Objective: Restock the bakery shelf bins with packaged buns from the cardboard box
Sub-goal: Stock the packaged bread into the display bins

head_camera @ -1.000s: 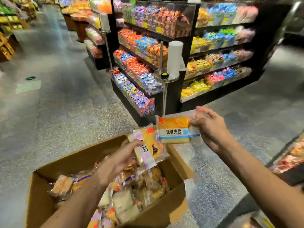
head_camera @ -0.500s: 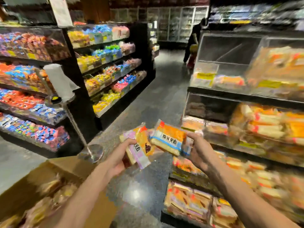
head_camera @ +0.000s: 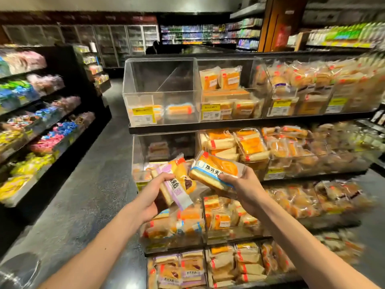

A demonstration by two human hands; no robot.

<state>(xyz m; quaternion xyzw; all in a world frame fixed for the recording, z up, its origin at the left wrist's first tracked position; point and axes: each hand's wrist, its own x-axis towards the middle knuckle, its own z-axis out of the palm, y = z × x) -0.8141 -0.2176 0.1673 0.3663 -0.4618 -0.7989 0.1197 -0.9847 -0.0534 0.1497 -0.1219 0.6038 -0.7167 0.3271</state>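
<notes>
My left hand (head_camera: 153,195) grips a packaged bun with a purple label (head_camera: 177,182), held in front of the bakery shelf. My right hand (head_camera: 239,184) grips a second packaged bun with a blue and orange label (head_camera: 214,168), tilted, just right of the first. Both packs hang at the height of the second shelf tier. The top-left clear bin (head_camera: 160,92) holds only a few packs at its bottom. The bin beside it (head_camera: 227,90) is partly filled. The cardboard box is out of view.
Lower tiers (head_camera: 229,222) of the bakery shelf are packed with wrapped buns. A black candy shelf (head_camera: 41,126) lines the left side of the grey aisle floor (head_camera: 91,184). A round metal stand base (head_camera: 18,268) sits at the bottom left. Fridges stand far back.
The view has swung right from the cardboard box to face the bakery shelf. Both hands still hold their packs and have come closer to the shelf bins.
</notes>
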